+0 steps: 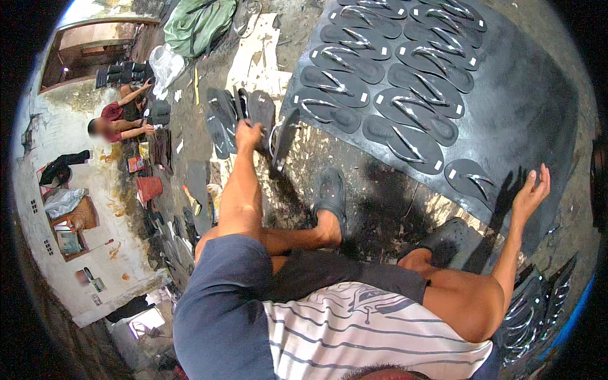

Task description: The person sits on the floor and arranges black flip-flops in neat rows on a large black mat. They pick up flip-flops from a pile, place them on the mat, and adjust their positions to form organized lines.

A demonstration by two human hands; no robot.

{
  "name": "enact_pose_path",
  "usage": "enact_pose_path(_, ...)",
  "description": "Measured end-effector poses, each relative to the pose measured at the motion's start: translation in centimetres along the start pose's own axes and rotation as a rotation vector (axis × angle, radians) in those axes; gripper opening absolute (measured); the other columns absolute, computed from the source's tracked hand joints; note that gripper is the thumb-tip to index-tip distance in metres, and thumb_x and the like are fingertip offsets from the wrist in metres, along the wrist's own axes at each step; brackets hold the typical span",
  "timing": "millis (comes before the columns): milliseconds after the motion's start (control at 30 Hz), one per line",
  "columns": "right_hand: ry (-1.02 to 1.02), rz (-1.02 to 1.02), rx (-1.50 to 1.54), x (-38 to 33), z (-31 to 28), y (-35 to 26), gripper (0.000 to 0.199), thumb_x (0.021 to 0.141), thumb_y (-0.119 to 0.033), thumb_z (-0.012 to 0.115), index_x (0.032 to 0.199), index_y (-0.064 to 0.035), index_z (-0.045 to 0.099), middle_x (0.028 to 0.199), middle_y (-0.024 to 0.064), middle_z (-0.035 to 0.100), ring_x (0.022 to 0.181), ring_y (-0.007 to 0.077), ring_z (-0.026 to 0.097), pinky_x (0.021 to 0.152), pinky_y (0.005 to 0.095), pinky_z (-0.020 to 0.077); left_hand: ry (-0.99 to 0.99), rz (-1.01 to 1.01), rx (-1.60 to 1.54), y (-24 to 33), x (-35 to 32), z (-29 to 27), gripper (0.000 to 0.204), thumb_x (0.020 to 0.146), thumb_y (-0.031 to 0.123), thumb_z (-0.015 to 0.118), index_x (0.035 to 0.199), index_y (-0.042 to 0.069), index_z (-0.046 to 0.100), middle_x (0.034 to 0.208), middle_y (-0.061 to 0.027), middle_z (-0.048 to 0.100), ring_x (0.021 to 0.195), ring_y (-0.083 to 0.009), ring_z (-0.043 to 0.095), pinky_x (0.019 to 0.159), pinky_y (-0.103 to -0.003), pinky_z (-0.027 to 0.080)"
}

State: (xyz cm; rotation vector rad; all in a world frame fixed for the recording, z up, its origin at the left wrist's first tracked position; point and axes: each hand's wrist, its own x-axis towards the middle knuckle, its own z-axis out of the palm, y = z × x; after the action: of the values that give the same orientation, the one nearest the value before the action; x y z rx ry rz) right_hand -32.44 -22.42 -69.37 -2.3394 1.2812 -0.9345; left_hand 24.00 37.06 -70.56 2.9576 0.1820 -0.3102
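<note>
My left hand is closed at a bunch of black flip-flops, gripping at least one of them; which part it pinches is hidden. One flip-flop stands tilted on edge at the right of this hand, and others lie at its left. My right hand is held out with fingers extended and nothing in it, over the right side of a black sheet. The nearest item to it is a single black flip-flop with a glossy strap. Rows of similar flip-flops, several with small white stickers, lie on the sheet.
My feet in dark clogs stand between the bunch and the sheet. More flip-flops are heaped at the lower right. A green sack, a white bag, a red bucket and another person are at the left.
</note>
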Motion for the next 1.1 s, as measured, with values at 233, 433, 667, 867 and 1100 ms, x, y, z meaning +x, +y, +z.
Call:
enact_pose_path(233, -0.133, 0.214, 0.401, 2.6, 3.0, -9.6, 0.033, 0.102, -0.027, 0.049, 0.121, -0.0029, 0.061, 0.119, 0.0115, 0.064, 0.111, 0.0198, 0.059, 0.098, 0.0335, 0.0440, -0.508, 0.351, -0.472, 22.5, -7.8, -15.6, 0.032, 0.085, 0.033, 0.066, 0.107, 0.009, 0.066, 0.097, -0.0027, 0.064, 0.081, -0.0135, 0.061, 0.069, -0.029, 0.047)
enact_pose_path(433, -0.626, 0.470, 1.318, 3.6, 7.4, -19.3, 0.046, 0.099, -0.030, 0.055, 0.133, 0.0009, 0.049, 0.112, 0.0126, 0.066, 0.098, 0.0157, 0.063, 0.079, 0.0282, 0.0513, -1.110, 0.779, -0.622, 32.4, -25.4, -5.7, 0.044, 0.087, 0.018, 0.073, 0.123, 0.005, 0.052, 0.102, -0.0014, 0.062, 0.095, -0.0097, 0.055, 0.088, -0.027, 0.044)
enact_pose_path(667, -0.461, 0.476, 1.183, 1.3, 3.0, -15.2, 0.042, 0.093, -0.016, 0.064, 0.126, 0.0059, 0.050, 0.108, 0.0137, 0.066, 0.092, 0.0177, 0.065, 0.079, 0.0313, 0.0523, -0.839, 1.003, -0.457, 40.6, -34.8, -0.6, 0.067, 0.082, 0.040, 0.075, 0.128, -0.003, 0.055, 0.105, -0.0118, 0.066, 0.098, -0.0171, 0.060, 0.087, -0.031, 0.048)
enact_pose_path(867, -0.356, 0.435, 1.111, 2.1, 2.0, -13.9, 0.047, 0.091, -0.018, 0.068, 0.126, 0.0069, 0.049, 0.109, 0.0148, 0.065, 0.099, 0.0181, 0.063, 0.084, 0.0305, 0.0513, -1.163, 0.564, -1.036, 41.7, -36.5, 1.9, 0.041, 0.094, 0.027, 0.064, 0.124, 0.000, 0.059, 0.105, -0.0054, 0.067, 0.095, -0.0110, 0.060, 0.085, -0.026, 0.047)
enact_pose_path(1100, -0.121, 0.567, 1.564, 6.4, -0.5, -11.6, 0.053, 0.101, -0.033, 0.049, 0.138, 0.0042, 0.042, 0.125, 0.0145, 0.059, 0.108, 0.0176, 0.060, 0.094, 0.0319, 0.0474, -1.264, 0.668, -0.778, 38.9, -37.2, 1.4, 0.048, 0.094, 0.032, 0.063, 0.129, 0.000, 0.056, 0.115, -0.0046, 0.064, 0.102, -0.0127, 0.059, 0.091, -0.029, 0.045)
